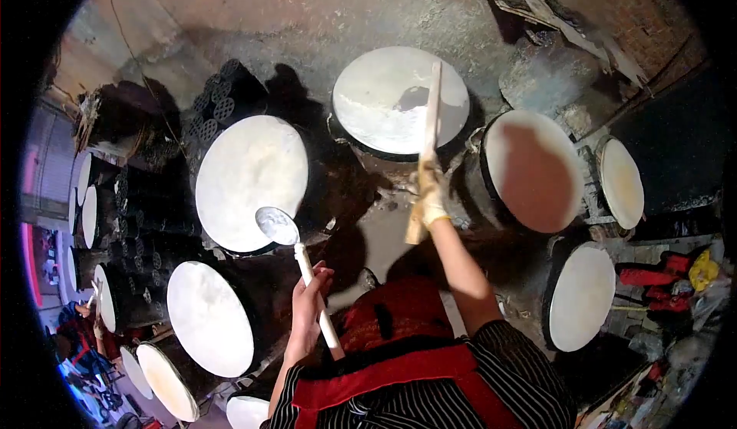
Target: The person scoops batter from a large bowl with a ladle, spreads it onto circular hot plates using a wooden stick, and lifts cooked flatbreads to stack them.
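Observation:
My left hand (pixel 309 298), bare, is wrapped round the white handle of a ladle (pixel 277 225). The ladle's bowl holds some white stuff and hangs over the lower right edge of a round white-topped drum (pixel 249 179). In a pale glove, my right hand (pixel 430 191) grips a long flat wooden stick (pixel 433 110). That stick reaches across the right part of the round white top (pixel 376 91) at the back centre, where wet white patches and a grey patch show.
More round white tops stand around, one with a reddish-brown shadow (pixel 533 172) at right and one (pixel 209 319) at lower left. Black perforated briquettes (pixel 223 109) are stacked at left. Another person (pixel 80 329) is at far left. Red cloth (pixel 664 279) lies at right.

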`<action>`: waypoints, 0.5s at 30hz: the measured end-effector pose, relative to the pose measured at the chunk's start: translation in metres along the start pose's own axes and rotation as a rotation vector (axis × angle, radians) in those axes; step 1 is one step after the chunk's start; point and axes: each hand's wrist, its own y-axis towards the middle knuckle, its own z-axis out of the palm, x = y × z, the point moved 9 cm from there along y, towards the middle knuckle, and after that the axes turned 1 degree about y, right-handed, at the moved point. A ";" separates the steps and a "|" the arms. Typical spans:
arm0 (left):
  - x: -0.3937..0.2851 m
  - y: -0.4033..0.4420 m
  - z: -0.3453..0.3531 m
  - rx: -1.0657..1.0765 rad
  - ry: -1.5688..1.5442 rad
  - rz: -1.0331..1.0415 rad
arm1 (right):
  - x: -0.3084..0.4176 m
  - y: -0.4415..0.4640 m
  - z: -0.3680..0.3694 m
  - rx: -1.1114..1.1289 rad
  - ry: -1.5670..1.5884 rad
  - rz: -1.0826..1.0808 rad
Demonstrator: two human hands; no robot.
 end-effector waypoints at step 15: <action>0.015 0.025 0.130 -0.050 0.067 -0.023 | 0.047 0.016 -0.066 0.254 -0.303 0.261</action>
